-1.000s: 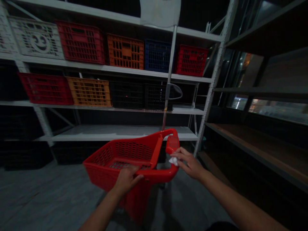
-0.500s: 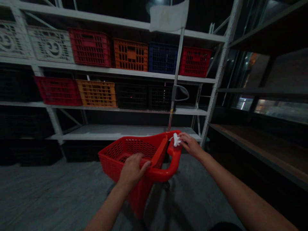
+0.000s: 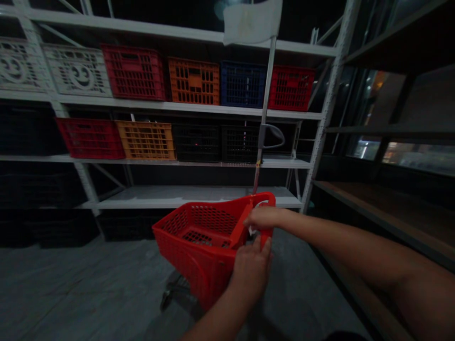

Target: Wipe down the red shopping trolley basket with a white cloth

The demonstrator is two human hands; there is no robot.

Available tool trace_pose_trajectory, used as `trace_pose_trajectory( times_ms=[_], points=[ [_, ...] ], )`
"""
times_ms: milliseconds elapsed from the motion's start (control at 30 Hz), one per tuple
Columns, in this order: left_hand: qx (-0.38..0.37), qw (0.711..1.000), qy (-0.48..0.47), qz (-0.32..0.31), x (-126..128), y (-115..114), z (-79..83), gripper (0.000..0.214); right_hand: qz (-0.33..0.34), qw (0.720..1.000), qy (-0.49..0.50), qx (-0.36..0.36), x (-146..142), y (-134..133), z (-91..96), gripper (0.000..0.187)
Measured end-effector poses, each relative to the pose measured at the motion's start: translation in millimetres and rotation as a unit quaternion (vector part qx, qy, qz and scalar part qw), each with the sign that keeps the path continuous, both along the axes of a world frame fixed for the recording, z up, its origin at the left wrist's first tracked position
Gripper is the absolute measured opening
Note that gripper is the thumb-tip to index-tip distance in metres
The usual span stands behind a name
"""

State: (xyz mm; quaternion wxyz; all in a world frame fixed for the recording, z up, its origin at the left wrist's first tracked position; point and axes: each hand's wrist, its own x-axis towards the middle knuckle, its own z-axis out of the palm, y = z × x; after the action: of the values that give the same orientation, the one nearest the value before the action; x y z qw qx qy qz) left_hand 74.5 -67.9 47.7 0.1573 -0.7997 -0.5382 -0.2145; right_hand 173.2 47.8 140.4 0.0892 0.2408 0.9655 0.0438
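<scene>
A red plastic shopping cart (image 3: 199,246) with a mesh basket stands in front of me, its wheeled base (image 3: 170,291) showing low on the left. My left hand (image 3: 250,274) is curled around the near part of the cart's red handle (image 3: 266,237). My right hand (image 3: 263,218) lies across the top of that handle. A crumpled white tissue (image 3: 251,230) shows just under my right fingers, mostly hidden by them. I see nothing inside the basket, though its near corner is hidden by my hands.
White metal shelving (image 3: 170,196) behind the cart holds several red, orange, blue, black and white crates. A thin metal pole (image 3: 265,99) with a white flag rises behind the cart. Dark wood-topped shelves (image 3: 373,208) run along the right. The floor is grey.
My left hand has moved from the basket's rim to the handle's near part. My right hand has moved left and covers most of the tissue. The cart has shifted, showing its wheeled base.
</scene>
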Motion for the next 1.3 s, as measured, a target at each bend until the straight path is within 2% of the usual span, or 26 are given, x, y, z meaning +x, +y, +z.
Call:
trace_pose_trajectory(
  times_ms=[100, 233, 300, 400, 500, 633, 767, 833, 900, 967, 1033, 1100, 1167, 1233, 1300],
  points=[
    [-0.001, 1.0, -0.012, -0.004, -6.2, -2.0, 1.9, 0.038, -0.002, 0.998, -0.057, 0.009, -24.1, 7.2, 1.3, 0.022],
    [0.006, 1.0, -0.025, -0.017, -19.6, -6.4, 3.6, 0.038, 0.017, 0.993, -0.09, -0.069, -30.6, 3.2, 6.6, 0.014],
    [0.01, 0.999, -0.026, -0.022, -25.7, -8.0, 3.8, 0.039, 0.034, 0.993, -0.067, -0.087, -28.5, 1.4, 7.9, 0.013],
    [0.004, 0.999, -0.023, -0.022, -31.3, -8.8, 3.5, 0.039, 0.044, 0.998, -0.003, -0.05, -27.7, 7.7, 4.7, 0.015],
    [-0.002, 1.0, -0.022, -0.021, -33.8, -8.9, 3.1, 0.039, -0.021, 0.999, 0.039, -0.013, -26.3, 27.8, 0.9, 0.014],
    [-0.006, 0.999, -0.022, -0.028, -37.3, -10.7, 3.1, 0.038, -0.126, 0.991, 0.042, 0.019, -10.3, 58.9, 4.9, 0.011],
    [0.007, 0.999, -0.025, -0.034, -41.4, -12.2, 1.9, 0.037, -0.195, 0.971, 0.094, 0.103, 11.6, 68.8, 5.1, 0.018],
    [0.02, 0.999, -0.027, -0.037, -42.8, -11.9, 0.1, 0.038, -0.205, 0.955, 0.146, 0.159, 18.7, 63.8, -1.7, 0.021],
    [0.029, 0.998, -0.026, -0.039, -43.5, -11.3, -1.6, 0.038, -0.199, 0.941, 0.2, 0.185, 23.1, 53.8, -12.1, 0.018],
    [0.032, 0.999, -0.021, -0.037, -43.8, -10.8, -2.4, 0.038, -0.203, 0.934, 0.243, 0.164, 26.4, 40.1, -22.7, 0.017],
    [0.033, 0.999, -0.016, -0.034, -43.9, -10.6, -2.0, 0.038, -0.207, 0.932, 0.276, 0.113, 30.6, 23.8, -31.2, 0.021],
    [0.033, 0.999, -0.011, -0.032, -44.1, -10.7, -0.7, 0.038, -0.171, 0.932, 0.311, 0.075, 36.5, 6.4, -37.4, 0.026],
    [0.033, 0.999, -0.009, -0.033, -44.4, -10.7, 0.6, 0.038, -0.104, 0.94, 0.319, 0.06, 43.3, -9.8, -42.7, 0.031],
    [0.031, 0.999, -0.011, -0.038, -44.6, -10.6, 1.4, 0.038, -0.059, 0.948, 0.305, 0.074, 49.2, -23.0, -47.9, 0.037],
    [0.029, 0.999, -0.016, -0.043, -44.6, -10.5, 1.6, 0.038, -0.05, 0.95, 0.292, 0.102, 52.5, -33.4, -53.7, 0.039]
  ],
)
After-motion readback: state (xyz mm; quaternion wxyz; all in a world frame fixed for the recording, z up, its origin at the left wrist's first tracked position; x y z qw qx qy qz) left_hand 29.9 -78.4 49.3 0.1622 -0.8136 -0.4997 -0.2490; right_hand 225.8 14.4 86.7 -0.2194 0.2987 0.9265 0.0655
